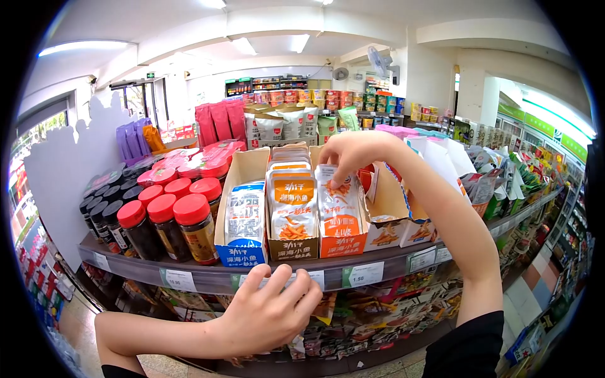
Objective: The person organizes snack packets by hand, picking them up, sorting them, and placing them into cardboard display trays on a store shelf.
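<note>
Three narrow boxes of snack packets stand side by side at the shelf front: a blue box, a brown box and an orange box. My right hand reaches over the orange box, its fingers closed on the upper part of a white and orange packet there. Below the boxes, my left hand is in front of the shelf edge, its fingers bent and apart near the price labels, with nothing in it.
Red-lidded jars and black-lidded jars stand left of the boxes. A partly emptied box is at the right, with more packets beyond. Pink bags and white bags stand behind. Lower shelves hold packets.
</note>
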Action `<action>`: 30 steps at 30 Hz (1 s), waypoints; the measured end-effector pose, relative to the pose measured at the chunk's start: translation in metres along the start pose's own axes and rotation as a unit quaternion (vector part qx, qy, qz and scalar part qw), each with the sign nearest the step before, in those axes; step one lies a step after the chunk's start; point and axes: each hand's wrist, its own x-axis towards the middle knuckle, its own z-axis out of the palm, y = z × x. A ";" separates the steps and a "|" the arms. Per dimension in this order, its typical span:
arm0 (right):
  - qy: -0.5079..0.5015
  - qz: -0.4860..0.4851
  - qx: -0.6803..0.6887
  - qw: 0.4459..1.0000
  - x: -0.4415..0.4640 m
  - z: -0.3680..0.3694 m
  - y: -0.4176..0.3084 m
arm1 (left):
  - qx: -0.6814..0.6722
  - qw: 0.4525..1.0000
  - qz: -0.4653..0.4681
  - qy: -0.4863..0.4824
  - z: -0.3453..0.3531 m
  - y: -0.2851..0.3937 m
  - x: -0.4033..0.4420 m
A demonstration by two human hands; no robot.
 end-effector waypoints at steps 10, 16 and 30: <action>0.142 -0.111 0.067 0.981 -0.061 -0.017 -0.010 | -0.130 0.988 -0.086 0.009 -0.004 -0.032 0.025; 0.256 -0.135 0.227 0.930 -0.099 -0.038 0.000 | -0.334 0.909 -0.243 0.049 -0.005 -0.060 0.042; 0.314 -0.081 0.446 0.834 -0.086 0.007 0.000 | -0.619 0.670 -0.392 0.119 0.000 -0.095 0.064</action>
